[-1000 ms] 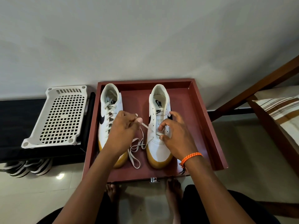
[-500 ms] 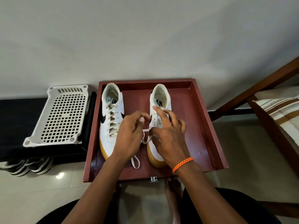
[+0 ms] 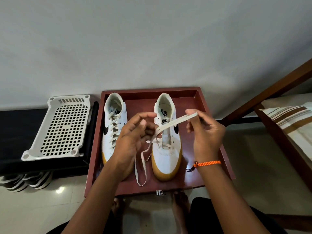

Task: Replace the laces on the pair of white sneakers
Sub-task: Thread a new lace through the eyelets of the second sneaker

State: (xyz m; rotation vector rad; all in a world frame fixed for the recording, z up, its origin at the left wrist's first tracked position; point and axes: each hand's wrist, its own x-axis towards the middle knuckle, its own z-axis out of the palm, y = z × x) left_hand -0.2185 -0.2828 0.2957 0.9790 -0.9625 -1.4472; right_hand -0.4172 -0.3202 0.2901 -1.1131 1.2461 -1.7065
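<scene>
a: as the right hand point(image 3: 206, 132) pinches the flat lace point(image 3: 175, 121) taut above the right sneaker point(image 3: 167, 149) in the red tray point(image 3: 226, 159), the left hand point(image 3: 133, 134) grips its middle.
b: soft, light, probably slippery; best pinched near the tip.

single head-worn wide-angle view, looking forward and steeply down from above, close over the red-brown tray point(image 3: 199, 98) on the floor, wall filling the upper half, person's own knees and feet at the bottom edge
</scene>
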